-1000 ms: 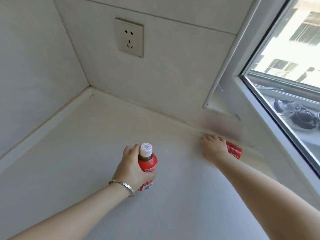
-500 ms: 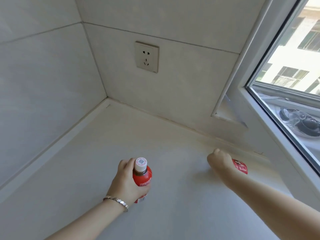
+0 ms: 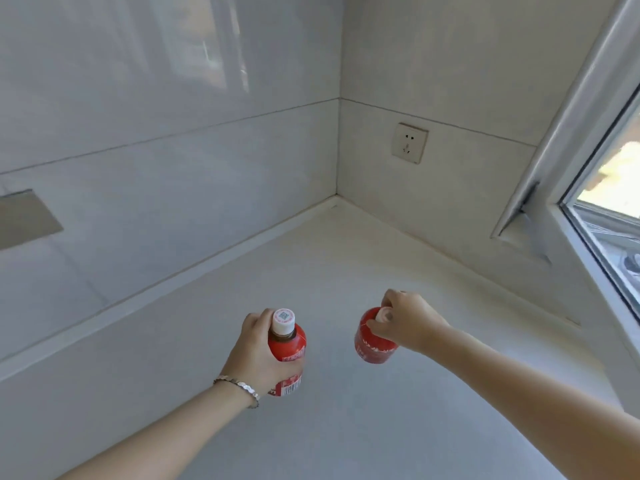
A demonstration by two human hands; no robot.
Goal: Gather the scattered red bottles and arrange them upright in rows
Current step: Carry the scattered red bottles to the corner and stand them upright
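Two red bottles with white caps are over the pale countertop [image 3: 346, 271]. My left hand [image 3: 256, 351], with a bracelet on its wrist, wraps the side of one red bottle [image 3: 288, 344], which stands upright with its QR-code cap showing. My right hand [image 3: 405, 320] pinches the neck and cap of the second red bottle [image 3: 372, 344], holding it upright just right of the first. A gap separates the two bottles. Whether either base touches the counter cannot be told.
Tiled walls meet in a corner [image 3: 337, 195] at the back. A wall socket [image 3: 409, 143] sits on the right wall. A window frame [image 3: 571, 188] runs along the right edge. A metal plate [image 3: 24, 220] is on the left wall.
My right hand lifted the second bottle from beside the back wall and brought it upright next to the first. The view swung left. My left hand kept its bottle.
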